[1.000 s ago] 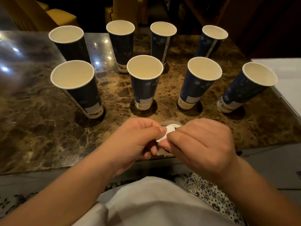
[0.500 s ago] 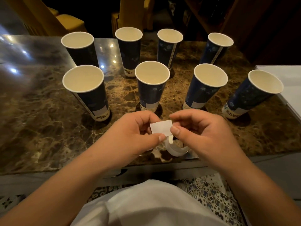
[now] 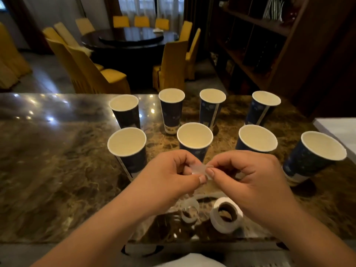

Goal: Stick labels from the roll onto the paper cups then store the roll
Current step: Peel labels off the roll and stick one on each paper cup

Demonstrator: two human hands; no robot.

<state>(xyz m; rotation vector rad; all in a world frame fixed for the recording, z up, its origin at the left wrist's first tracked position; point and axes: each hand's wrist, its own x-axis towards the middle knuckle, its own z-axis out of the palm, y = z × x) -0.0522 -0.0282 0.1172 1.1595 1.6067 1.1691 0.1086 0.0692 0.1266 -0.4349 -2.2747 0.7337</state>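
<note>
Nearest us, at 6 o'clock on the marble table (image 3: 57,180), lies the label roll (image 3: 226,216) on its side, with a curled loose strip of backing (image 3: 189,211) just beside it at its 9 o'clock. Above the roll we hold both hands together. Our left hand (image 3: 169,178) and our right hand (image 3: 248,176) each pinch one end of a small white label (image 3: 199,169) between thumb and forefinger, the other fingers curled in. Beyond the hands, from 10 to 2 o'clock, stand eight upright dark blue paper cups (image 3: 194,139) in two rows of four, all open-mouthed. At 3 o'clock we see a white surface (image 3: 339,130) at the table's edge. Farther off, at 12 o'clock, yellow chairs (image 3: 173,64) ring a dark round table (image 3: 131,37).
</note>
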